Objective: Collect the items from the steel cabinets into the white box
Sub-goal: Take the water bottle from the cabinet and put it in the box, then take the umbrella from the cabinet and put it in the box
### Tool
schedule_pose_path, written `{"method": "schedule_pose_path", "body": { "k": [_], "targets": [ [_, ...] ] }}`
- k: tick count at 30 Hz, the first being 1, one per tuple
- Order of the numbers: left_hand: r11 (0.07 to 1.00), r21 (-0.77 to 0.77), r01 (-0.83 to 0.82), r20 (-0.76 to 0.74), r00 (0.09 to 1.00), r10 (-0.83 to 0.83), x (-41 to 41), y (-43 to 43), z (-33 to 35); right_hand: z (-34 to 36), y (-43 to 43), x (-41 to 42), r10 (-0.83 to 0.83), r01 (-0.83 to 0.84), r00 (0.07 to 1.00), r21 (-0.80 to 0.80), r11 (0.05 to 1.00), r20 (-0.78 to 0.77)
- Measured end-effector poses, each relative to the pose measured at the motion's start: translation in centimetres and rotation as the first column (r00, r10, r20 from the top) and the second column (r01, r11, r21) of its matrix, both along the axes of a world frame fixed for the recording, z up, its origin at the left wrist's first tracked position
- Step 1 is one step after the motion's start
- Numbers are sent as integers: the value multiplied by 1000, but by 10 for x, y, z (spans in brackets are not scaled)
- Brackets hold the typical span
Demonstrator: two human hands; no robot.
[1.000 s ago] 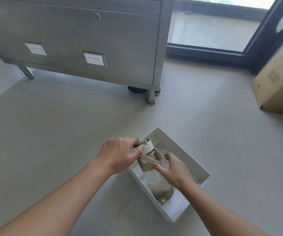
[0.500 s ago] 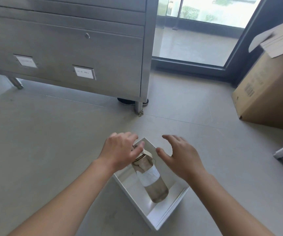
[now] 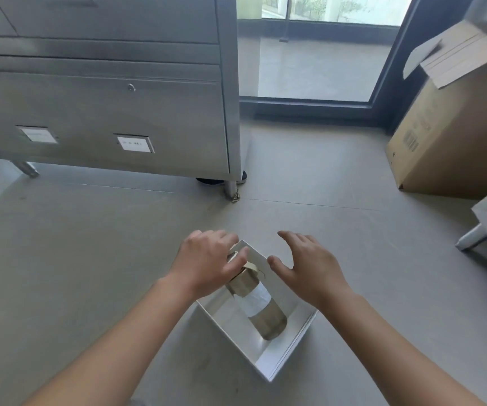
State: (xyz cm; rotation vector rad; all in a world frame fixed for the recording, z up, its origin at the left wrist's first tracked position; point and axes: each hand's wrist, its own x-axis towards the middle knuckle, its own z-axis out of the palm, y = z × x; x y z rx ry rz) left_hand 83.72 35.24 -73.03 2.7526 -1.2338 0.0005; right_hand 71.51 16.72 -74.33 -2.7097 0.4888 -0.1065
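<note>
The white box (image 3: 283, 367) is sitting on the grey floor (image 3: 75, 259), low in the head view at about 6 o'clock, turned so one corner is pointing at the person. A bottle (image 3: 261, 307) with a tan cap and a white label is lying inside it, cap end toward 11 o'clock and bottom toward 5 o'clock. The left hand (image 3: 207, 268) is curling its fingers around the cap end of the bottle, so it is holding on there. The right hand (image 3: 306, 268) is hanging just above the box at about 1 o'clock from the bottle, fingers spread wide and touching nothing. The steel cabinet (image 3: 104, 112) is standing up at 11 o'clock, and its drawers, each with a small label, are looking closed. A brown cardboard box (image 3: 456, 136) is sitting far off at 2 o'clock by the glass door (image 3: 318, 54). It looks like one thing is already in the box, and the left hand only needs to be letting go. I cannot tell how many more things are waiting inside the cabinet, since nothing in there is showing.
</note>
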Motion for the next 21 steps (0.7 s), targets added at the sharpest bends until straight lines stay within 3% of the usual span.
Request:
{"method": "schedule_pose_path", "body": {
  "k": [7, 15, 21],
  "targets": [
    [996, -85, 17, -33, 999, -20, -17, -5, 201, 200, -1, 0, 0, -4, 998, 60, 998, 65],
    [988, -154, -22, 121, 992, 41, -7, -16, 508, 521, -22, 3, 25, -24, 974, -10, 1000, 223],
    [966, -260, -6, 218, 974, 65, -8, -22, 719, 742, -28, -1, 58, -40, 969, -80, 996, 240]
  ]
}}
